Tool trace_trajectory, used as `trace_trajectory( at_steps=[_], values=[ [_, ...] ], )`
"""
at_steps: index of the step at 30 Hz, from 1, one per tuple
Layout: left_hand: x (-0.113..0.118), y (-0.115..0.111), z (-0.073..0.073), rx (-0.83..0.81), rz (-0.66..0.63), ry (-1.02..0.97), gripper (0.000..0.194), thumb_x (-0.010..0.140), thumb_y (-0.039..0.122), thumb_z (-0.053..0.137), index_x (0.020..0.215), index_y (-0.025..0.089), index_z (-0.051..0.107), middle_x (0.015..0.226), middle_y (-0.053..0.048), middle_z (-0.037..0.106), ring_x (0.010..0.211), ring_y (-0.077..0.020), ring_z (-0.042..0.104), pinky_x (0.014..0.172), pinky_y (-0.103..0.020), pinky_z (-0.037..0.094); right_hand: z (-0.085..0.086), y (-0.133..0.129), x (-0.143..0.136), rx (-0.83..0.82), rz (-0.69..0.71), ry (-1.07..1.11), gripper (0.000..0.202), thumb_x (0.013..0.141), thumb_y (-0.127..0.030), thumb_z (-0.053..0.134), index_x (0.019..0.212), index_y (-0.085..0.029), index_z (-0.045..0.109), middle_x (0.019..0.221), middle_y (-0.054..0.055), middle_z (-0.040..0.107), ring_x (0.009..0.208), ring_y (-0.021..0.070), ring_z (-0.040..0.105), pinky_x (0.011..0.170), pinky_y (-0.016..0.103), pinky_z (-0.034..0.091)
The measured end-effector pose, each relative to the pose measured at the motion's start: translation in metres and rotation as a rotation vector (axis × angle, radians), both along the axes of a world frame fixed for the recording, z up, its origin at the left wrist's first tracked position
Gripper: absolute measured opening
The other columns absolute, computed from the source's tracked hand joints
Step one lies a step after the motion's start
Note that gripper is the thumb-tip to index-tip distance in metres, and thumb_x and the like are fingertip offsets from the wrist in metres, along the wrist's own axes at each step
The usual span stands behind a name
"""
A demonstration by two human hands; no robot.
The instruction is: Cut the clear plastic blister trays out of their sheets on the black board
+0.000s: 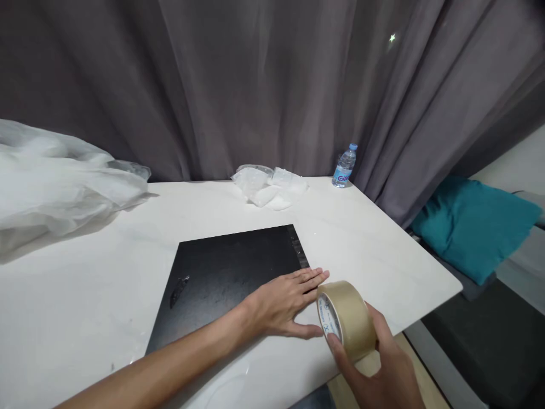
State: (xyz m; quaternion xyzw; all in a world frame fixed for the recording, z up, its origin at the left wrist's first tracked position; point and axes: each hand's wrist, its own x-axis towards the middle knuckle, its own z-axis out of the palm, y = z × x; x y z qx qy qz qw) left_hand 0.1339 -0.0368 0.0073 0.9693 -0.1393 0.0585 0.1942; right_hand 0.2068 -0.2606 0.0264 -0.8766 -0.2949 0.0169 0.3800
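My left hand (293, 301) lies flat, palm down, fingers stretched out over the right edge of a flat black panel (230, 261). The panel rests on the white table; my left forearm crosses its near side and hides part of it. Clear tape strips shine on the panel's right edge and near its left side. My right hand (383, 363) grips a wide roll of packing tape (355, 318) between thumb and fingers, at the table's near right edge. The roll is right beside my left fingertips; whether they touch it I cannot tell.
The white table (374, 244) reaches back to grey curtains (264, 85). Crumpled clear plastic (270, 184) and a water bottle (344, 166) stand along its far edge. A large heap of translucent plastic wrap (59, 182) covers the far left. Beyond the right edge is a teal cushion (472, 221).
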Motion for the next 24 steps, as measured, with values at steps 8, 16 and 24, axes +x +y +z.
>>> trace_trajectory(
  at_steps=[8,16,24],
  values=[
    [-0.002,-0.003,0.009,-0.045,-0.03,-0.027,0.083,0.104,0.061,0.05,0.163,0.005,0.031,0.172,-0.019,0.027,0.163,-0.0282,0.016,0.135,-0.042,0.016,-0.001,-0.011,-0.002,-0.025,-0.024,-0.043,0.067,0.086,-0.069,0.065,0.132,-0.02,0.066,0.11,0.012,0.082,0.095,0.0339,0.081,0.069,0.033,0.066],
    [-0.009,-0.007,0.01,-0.117,-0.056,-0.003,0.064,0.104,0.059,0.05,0.147,0.013,0.055,0.165,-0.015,0.044,0.159,-0.0264,0.031,0.135,-0.046,0.012,-0.02,-0.014,-0.005,0.221,0.03,0.158,0.077,0.088,-0.067,0.068,0.141,-0.012,0.054,0.124,0.02,0.077,0.106,0.0332,0.078,0.08,0.033,0.065],
    [-0.006,-0.009,0.004,0.021,-0.065,0.009,0.072,0.105,0.061,0.045,0.155,0.009,0.046,0.169,-0.02,0.032,0.159,-0.0316,0.031,0.133,-0.052,0.016,-0.019,-0.022,-0.005,0.152,-0.017,0.014,0.08,0.086,-0.074,0.067,0.138,-0.013,0.062,0.108,0.017,0.082,0.09,0.0331,0.082,0.072,0.032,0.067]
  ],
)
